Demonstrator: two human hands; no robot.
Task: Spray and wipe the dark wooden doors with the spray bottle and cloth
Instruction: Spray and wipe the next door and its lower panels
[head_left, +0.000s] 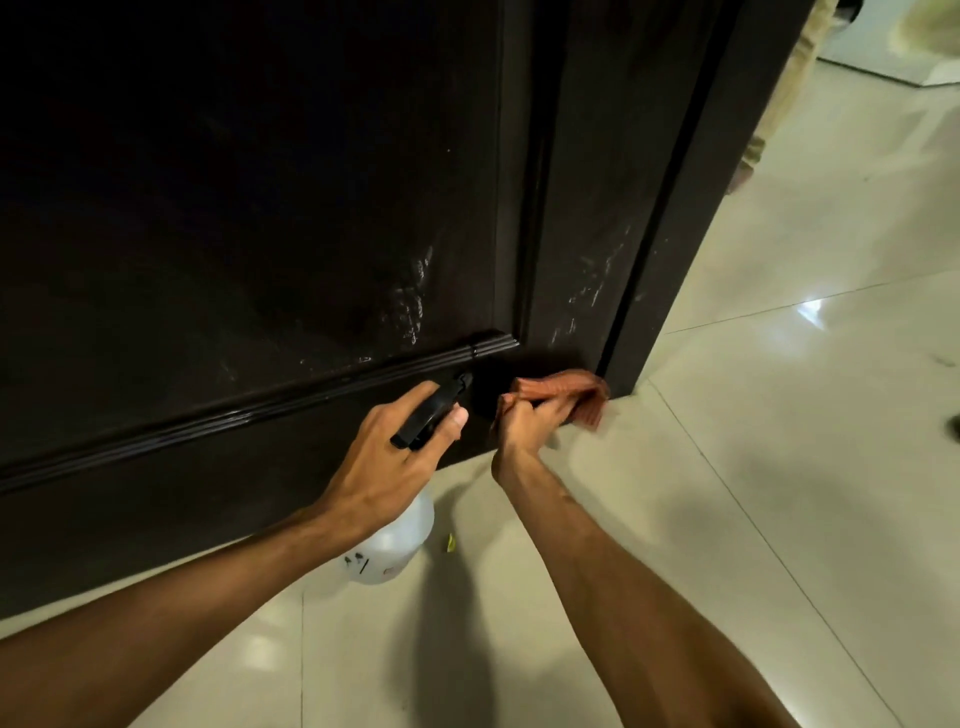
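Low on the dark door (260, 208), at its bottom corner, the orange cloth (571, 392) was held against the wood, bunched in the curled fingers of the right hand (524, 423). The left hand (384, 457) gripped the spray bottle (400, 535) just beside. Firm strokes up through those wet streaks (415, 296) would serve best, I reckoned.

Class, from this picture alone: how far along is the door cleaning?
Done: spray droplets glisten low on the door. In hand: left hand grips the spray bottle; right hand holds the cloth at its bottom corner. Left: those droplets are unwiped.
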